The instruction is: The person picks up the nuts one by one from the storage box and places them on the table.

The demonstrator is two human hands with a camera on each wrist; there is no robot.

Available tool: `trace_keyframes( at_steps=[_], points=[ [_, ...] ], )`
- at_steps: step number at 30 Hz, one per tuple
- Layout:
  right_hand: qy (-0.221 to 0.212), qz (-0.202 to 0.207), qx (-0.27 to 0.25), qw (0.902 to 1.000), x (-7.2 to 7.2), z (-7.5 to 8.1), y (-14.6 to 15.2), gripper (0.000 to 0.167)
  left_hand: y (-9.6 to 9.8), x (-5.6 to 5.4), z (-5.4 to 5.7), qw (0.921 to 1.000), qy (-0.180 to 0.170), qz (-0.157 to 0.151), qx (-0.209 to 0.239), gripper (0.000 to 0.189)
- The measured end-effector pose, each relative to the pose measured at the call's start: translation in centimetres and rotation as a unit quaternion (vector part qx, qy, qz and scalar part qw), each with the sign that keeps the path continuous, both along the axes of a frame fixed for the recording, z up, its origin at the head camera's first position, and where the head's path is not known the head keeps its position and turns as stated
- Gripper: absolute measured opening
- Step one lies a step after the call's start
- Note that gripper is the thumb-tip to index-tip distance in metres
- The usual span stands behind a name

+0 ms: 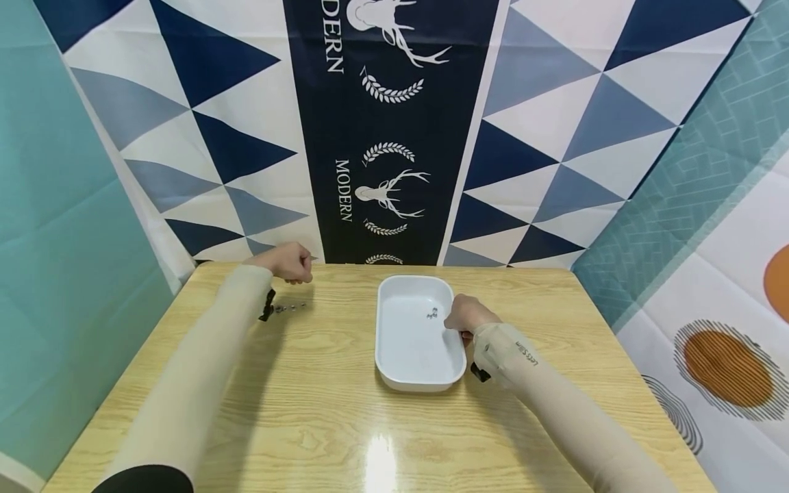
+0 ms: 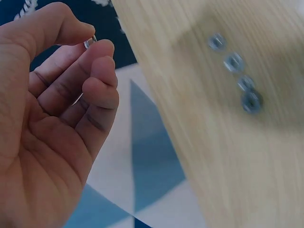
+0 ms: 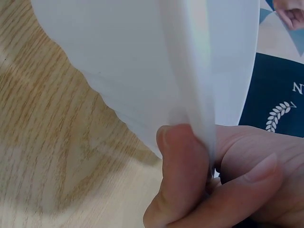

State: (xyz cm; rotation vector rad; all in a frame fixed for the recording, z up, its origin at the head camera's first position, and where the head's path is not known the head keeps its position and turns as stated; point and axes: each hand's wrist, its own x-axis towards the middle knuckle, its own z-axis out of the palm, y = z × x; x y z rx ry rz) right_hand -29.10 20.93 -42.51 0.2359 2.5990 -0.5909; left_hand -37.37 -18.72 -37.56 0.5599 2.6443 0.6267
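Observation:
Over the table's far left, my left hand (image 1: 285, 263) pinches a small metal nut (image 2: 90, 42) between thumb and forefinger; in the left wrist view only its shiny edge shows. Beneath that hand, several loose metal nuts (image 2: 233, 62) lie in a short row on the wood. A white rectangular tray (image 1: 413, 352) stands right of the middle, with a small cluster of nuts (image 1: 433, 313) on its floor. My right hand (image 1: 470, 314) grips the tray's right rim, fingers curled around the wall, as the right wrist view shows close up.
The light wooden table (image 1: 320, 424) ends just beyond the left hand and the tray. Behind it hangs a patterned cloth (image 1: 259, 116) with triangles and a dark deer-print strip. A teal panel (image 1: 68, 246) borders the left side.

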Motion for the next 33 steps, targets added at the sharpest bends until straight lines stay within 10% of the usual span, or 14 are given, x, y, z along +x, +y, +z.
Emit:
trace_keyframes(
  at_steps=[33],
  points=[
    [-0.009, 0.002, 0.006, 0.9999, -0.4, -0.1, 0.0, 0.037, -6.8, 2.1, -4.6, 0.9992, -0.013, 0.038, 0.001, 0.018]
  ],
)
